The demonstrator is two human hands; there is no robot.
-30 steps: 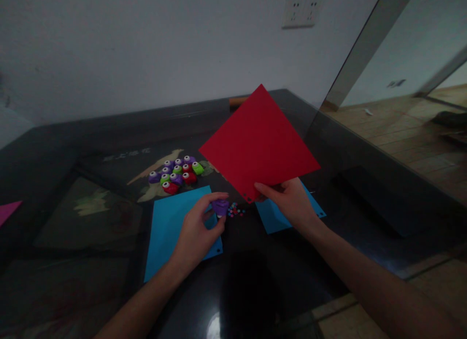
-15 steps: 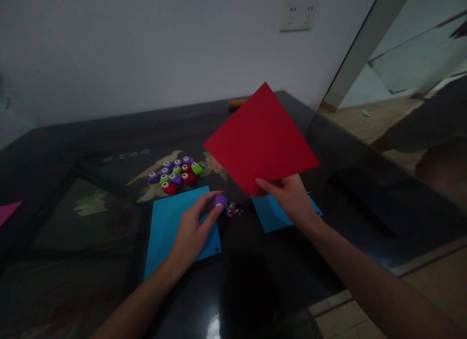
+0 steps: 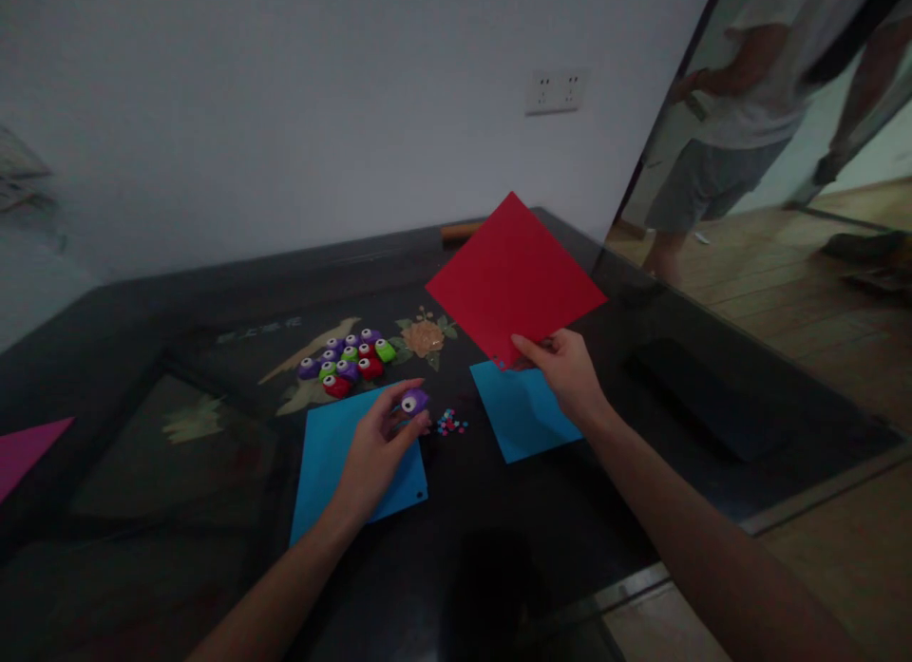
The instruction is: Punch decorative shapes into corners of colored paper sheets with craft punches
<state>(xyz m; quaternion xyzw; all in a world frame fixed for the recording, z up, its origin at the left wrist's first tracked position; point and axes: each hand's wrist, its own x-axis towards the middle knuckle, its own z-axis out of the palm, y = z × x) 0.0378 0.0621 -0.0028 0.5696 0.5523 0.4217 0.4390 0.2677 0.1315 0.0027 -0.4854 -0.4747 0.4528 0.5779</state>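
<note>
Fingers of the left hand (image 3: 374, 448) pinch a small purple paper punch (image 3: 414, 402) between thumb and fingertips, closed on it, just above the upper right corner of a blue sheet (image 3: 334, 453) lying flat on the dark glass table (image 3: 214, 292). At 10 o'clock from that hand, a cluster of purple, green and red punches (image 3: 347, 356) sits on the table. At 3 o'clock from the held punch, close by, a scatter of tiny punched bits (image 3: 450, 422) lies on the glass. Further right, a second blue sheet (image 3: 520, 415) lies flat. Right hand (image 3: 566, 377) hovers over its upper edge, thumb and fingers closed on the lower corner of a red sheet (image 3: 514, 274), held raised and tilted, spreading toward 12 o'clock. Far left edge: a pink sheet (image 3: 28, 445). At 1 o'clock, well apart, another person (image 3: 719, 121) stands on the wooden floor.
</note>
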